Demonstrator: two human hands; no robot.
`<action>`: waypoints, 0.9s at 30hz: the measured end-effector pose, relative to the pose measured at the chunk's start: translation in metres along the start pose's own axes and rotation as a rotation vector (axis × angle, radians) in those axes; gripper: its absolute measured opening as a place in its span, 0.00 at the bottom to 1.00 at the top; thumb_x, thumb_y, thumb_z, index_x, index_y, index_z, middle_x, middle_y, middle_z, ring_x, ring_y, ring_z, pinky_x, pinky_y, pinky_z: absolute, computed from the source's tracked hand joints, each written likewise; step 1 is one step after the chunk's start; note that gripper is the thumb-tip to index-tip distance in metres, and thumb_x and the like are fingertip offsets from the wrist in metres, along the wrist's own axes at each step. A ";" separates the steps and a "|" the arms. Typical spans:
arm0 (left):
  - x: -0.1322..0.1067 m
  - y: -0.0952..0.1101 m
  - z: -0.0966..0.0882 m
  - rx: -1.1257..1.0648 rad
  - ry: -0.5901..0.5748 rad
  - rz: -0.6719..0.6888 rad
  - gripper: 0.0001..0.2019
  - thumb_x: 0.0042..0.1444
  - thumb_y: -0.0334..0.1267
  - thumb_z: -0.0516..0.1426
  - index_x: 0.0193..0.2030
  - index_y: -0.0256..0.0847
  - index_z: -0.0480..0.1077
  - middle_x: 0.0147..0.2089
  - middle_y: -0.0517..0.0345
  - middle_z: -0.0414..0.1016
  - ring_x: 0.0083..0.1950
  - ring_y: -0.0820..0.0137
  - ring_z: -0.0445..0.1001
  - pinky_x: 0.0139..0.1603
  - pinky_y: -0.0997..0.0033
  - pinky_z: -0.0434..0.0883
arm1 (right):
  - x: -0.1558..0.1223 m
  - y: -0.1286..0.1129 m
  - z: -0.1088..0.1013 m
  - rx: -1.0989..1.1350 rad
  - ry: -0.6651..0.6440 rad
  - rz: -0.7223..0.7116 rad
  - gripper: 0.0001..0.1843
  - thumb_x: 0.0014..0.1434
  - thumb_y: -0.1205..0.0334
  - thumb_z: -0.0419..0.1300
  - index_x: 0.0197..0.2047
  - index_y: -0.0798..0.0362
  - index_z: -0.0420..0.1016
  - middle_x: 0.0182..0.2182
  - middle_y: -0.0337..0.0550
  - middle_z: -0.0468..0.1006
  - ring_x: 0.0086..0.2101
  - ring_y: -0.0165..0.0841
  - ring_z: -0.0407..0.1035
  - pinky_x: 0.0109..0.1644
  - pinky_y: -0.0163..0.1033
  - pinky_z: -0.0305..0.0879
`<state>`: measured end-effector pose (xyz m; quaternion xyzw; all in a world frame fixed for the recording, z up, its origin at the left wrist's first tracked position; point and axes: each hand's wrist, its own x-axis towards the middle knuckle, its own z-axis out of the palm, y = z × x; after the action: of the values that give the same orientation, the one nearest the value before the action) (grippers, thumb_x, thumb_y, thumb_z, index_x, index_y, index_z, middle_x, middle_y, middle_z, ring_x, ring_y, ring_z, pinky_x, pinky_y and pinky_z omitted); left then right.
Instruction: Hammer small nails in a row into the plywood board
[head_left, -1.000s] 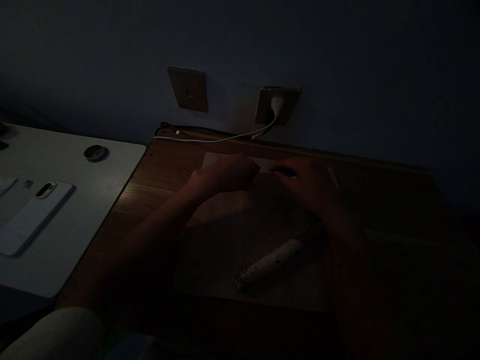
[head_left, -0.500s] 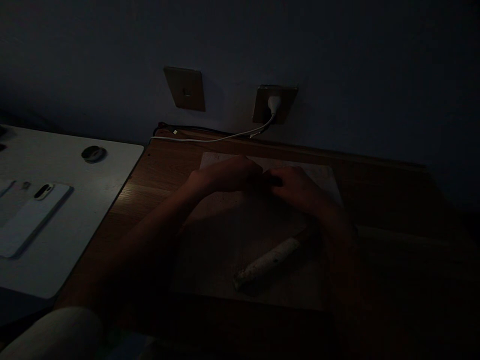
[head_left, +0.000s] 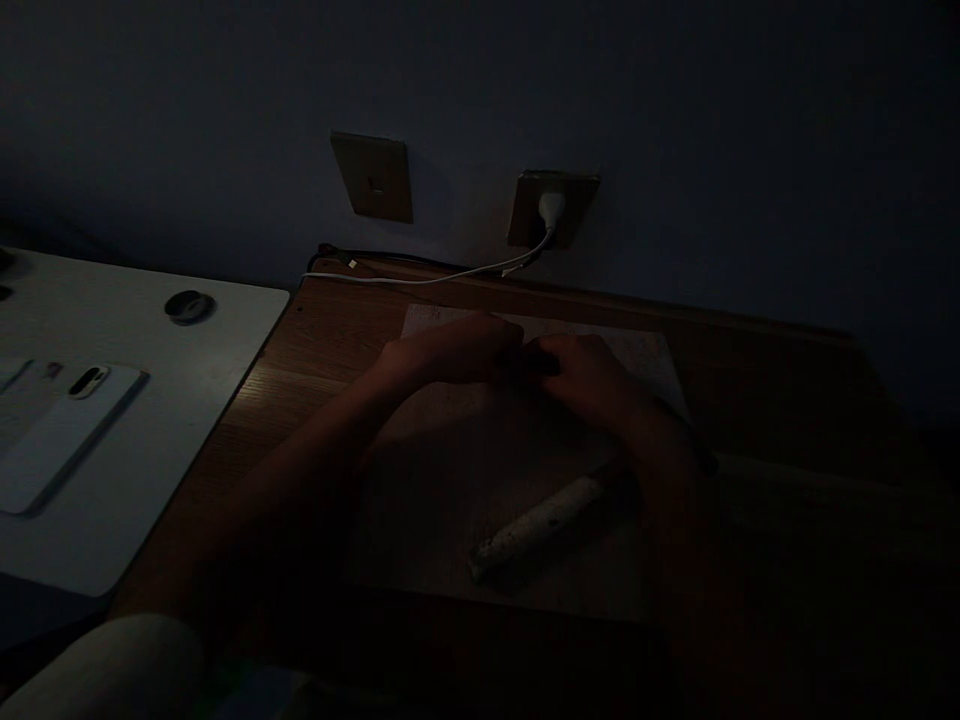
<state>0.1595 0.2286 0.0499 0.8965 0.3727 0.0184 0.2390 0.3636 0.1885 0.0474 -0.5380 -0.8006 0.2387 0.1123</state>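
Dim light hides much of the detail. My left hand (head_left: 484,347) and my right hand (head_left: 581,365) meet over the far part of a pale flat board (head_left: 427,540). The fingers of both are curled in and closed, nearly touching each other; whatever they hold, if anything, is hidden. Below them, a tool with a worn whitish handle (head_left: 536,522) lies slantwise on the board. Its dark far part passes under my right forearm, and a dark curved end (head_left: 705,455) shows beyond it; I cannot tell its kind.
The board lies on a wooden tabletop (head_left: 262,400) against the wall. A white cable (head_left: 420,280) runs along the back to a plug (head_left: 551,208) in a wall socket. To the left, a white table (head_left: 157,430) carries a pale phone (head_left: 67,435) and a dark round ring-like thing (head_left: 189,307).
My right forearm has shifted slightly, so more of the tool's dark curved end shows past it. Both hands stay together in nearly the same place.
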 end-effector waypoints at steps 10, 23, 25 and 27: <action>-0.003 0.000 -0.004 -0.207 -0.017 -0.022 0.27 0.60 0.34 0.64 0.66 0.39 0.65 0.49 0.51 0.85 0.45 0.67 0.83 0.41 0.73 0.71 | 0.001 -0.018 0.011 -0.108 -0.013 0.079 0.08 0.60 0.67 0.71 0.44 0.55 0.84 0.46 0.57 0.85 0.48 0.48 0.80 0.49 0.45 0.72; -0.010 -0.008 -0.016 -0.099 -0.026 -0.036 0.19 0.66 0.37 0.61 0.62 0.41 0.72 0.53 0.52 0.84 0.49 0.67 0.83 0.45 0.73 0.71 | -0.001 -0.023 0.024 -0.176 -0.012 0.008 0.09 0.63 0.71 0.64 0.45 0.54 0.84 0.47 0.56 0.82 0.47 0.44 0.78 0.51 0.44 0.72; -0.010 -0.007 -0.016 -0.110 -0.024 -0.032 0.19 0.66 0.36 0.61 0.63 0.40 0.72 0.54 0.51 0.84 0.50 0.67 0.83 0.46 0.73 0.72 | -0.002 -0.023 0.023 -0.189 -0.016 0.006 0.09 0.63 0.72 0.64 0.45 0.55 0.84 0.47 0.56 0.82 0.48 0.44 0.78 0.51 0.44 0.71; -0.011 -0.007 -0.016 -0.119 -0.022 -0.030 0.20 0.66 0.36 0.61 0.64 0.40 0.72 0.54 0.50 0.84 0.50 0.66 0.83 0.47 0.71 0.72 | -0.002 -0.022 0.022 -0.198 -0.030 -0.006 0.09 0.63 0.71 0.63 0.45 0.54 0.84 0.47 0.55 0.82 0.48 0.44 0.78 0.51 0.44 0.72</action>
<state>0.1438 0.2325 0.0627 0.8751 0.3818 0.0269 0.2961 0.3368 0.1740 0.0396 -0.5405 -0.8235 0.1660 0.0472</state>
